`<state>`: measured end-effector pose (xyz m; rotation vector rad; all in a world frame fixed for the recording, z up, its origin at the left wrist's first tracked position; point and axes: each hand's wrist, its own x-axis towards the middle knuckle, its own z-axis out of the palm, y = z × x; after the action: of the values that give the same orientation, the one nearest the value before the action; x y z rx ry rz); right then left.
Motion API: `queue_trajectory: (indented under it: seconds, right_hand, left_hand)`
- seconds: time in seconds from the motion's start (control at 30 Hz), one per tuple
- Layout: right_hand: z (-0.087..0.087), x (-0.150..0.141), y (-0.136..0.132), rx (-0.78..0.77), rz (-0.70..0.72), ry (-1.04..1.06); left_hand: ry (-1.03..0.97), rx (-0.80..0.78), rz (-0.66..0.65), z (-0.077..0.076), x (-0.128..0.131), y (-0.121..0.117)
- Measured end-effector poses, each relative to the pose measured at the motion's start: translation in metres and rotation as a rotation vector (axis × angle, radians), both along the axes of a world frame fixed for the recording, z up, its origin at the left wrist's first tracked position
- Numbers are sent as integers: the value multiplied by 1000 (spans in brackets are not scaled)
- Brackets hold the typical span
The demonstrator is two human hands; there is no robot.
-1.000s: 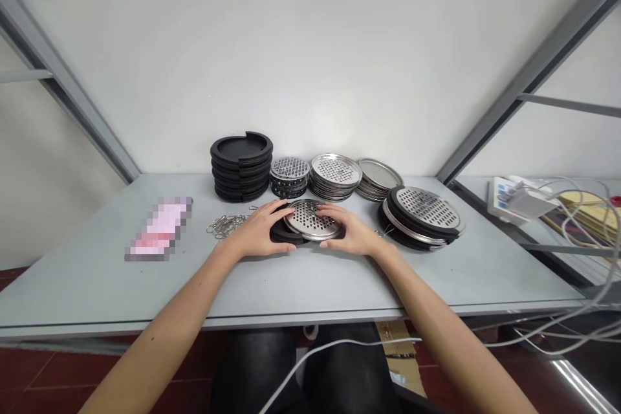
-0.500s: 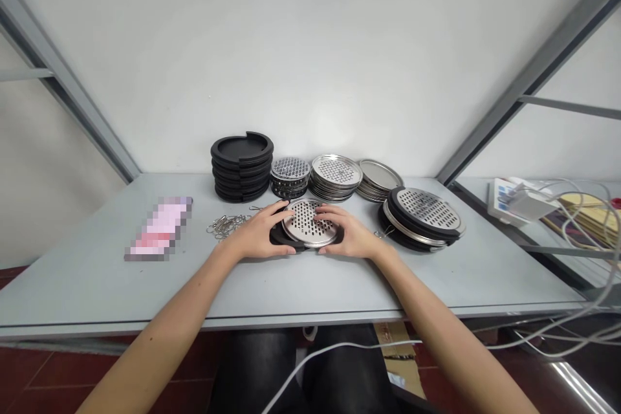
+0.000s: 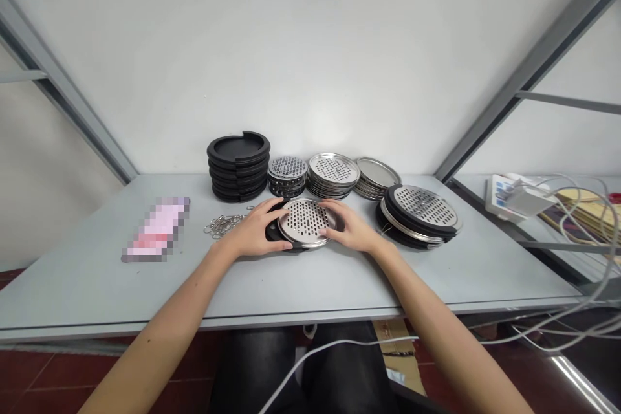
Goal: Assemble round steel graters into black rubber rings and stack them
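Clutter around a flat grey desk (image 3: 310, 288)

A pink, pixelated oblong (image 3: 156, 229) lies on the desk's left side. Beyond its right edge: a boxy white plastic adapter (image 3: 530, 198) and looping white cables (image 3: 548, 350). Below it, brown cardboard (image 3: 407, 372) on red floor tiles (image 3: 33, 365).

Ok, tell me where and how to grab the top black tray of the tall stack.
Pinch the raised rim of the top black tray at its left, with the left hand coming from the left and slightly above. The rim stands above the sunken middle, so it should give fingers an edge; the stack of small pierced discs crowds the right side.
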<state>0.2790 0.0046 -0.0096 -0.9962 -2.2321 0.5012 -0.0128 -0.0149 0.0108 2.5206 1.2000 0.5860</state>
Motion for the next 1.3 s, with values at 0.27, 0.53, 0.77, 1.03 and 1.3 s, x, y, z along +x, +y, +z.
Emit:
queue_trajectory:
  seconds: [0.27, 0.53, 0.77, 1.03, 1.3]
  right_hand:
    - [0, 7, 2, -92, 74, -64]
    - [-5, 5, 1, -90, 47, -28]
    - [-7, 0, 1, -51, 50, -23]
    - [-10, -3, -2, -18, 46, -20]
    - [-1, 6, 1, -55, 61, -31]
  left_hand:
    - [43, -94, 35, 2, -3, 0]
    - [49, -177, 101, 3, -2, -2]
    - [19, -162, 94, 1, -3, 0]
    - [0, -129, 83, -3, 0, 2]
    - [-8, -144, 35, -2, -7, 5]
